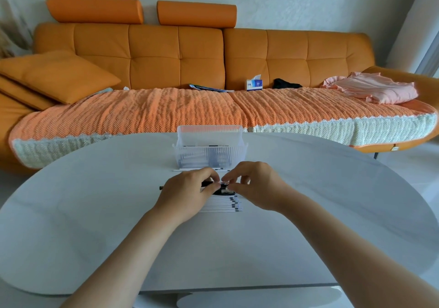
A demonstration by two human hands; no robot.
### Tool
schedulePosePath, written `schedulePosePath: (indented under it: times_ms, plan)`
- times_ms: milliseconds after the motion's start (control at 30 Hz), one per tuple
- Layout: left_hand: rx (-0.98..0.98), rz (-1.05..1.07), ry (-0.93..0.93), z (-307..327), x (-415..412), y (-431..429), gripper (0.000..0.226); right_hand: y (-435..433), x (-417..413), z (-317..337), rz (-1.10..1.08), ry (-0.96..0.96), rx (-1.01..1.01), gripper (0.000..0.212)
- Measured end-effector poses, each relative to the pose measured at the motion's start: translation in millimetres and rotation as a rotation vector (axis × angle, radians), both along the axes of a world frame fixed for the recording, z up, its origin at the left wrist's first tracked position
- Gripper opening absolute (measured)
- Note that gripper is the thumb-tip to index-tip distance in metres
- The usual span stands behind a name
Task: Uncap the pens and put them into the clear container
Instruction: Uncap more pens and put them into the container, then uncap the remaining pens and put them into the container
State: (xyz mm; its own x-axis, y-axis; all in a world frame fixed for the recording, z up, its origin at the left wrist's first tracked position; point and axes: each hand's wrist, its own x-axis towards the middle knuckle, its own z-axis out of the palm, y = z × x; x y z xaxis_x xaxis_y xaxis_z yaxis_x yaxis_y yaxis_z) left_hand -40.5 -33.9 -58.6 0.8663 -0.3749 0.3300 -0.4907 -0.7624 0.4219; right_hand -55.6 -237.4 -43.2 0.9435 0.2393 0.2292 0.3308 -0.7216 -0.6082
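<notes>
- Your left grip (187, 195) is curled round a pen (206, 184) — its tip pokes out to the left.
- Your right grip (257, 186) pinches the cap (224, 185) between thumb and forefinger.
- Both are over the row of pens (229, 205) on the worktop (95, 212).
- The container (210, 156) stands just behind — pens lie inside.
</notes>
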Motion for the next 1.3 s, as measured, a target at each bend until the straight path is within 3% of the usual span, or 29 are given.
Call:
schedulePosePath:
  times_ms: [233,633,767,1000,1133,1200,1300]
  plan:
    - [-0.009,-0.025,0.005,0,-1,-10,0.013,-7,1,-5,-0.077,0.014,0.022,0.008]
    - [-0.019,-0.077,-0.081,-3,-4,-27,0.003,-16,-9,-3,-0.036,-0.094,-0.250,0.010]
    - [-0.011,-0.092,-0.182,-4,-3,-32,0.007,-16,-9,-4,-0.060,0.022,-0.085,0.015]
    - [0.080,-0.154,-0.473,-4,-2,-39,0.012,-16,-8,2,-0.105,0.384,0.431,0.026]
    - [0.067,-0.139,-0.525,-4,-1,-41,0.012,-19,-9,5,-0.117,0.502,0.527,0.025]
    - [0.014,-0.106,-0.470,-4,3,-38,0.010,-21,-8,4,-0.150,0.465,0.432,0.028]
    - [0.005,-0.062,-0.355,-7,9,-31,0.008,-29,-9,-2,-0.153,0.304,-0.012,0.023]
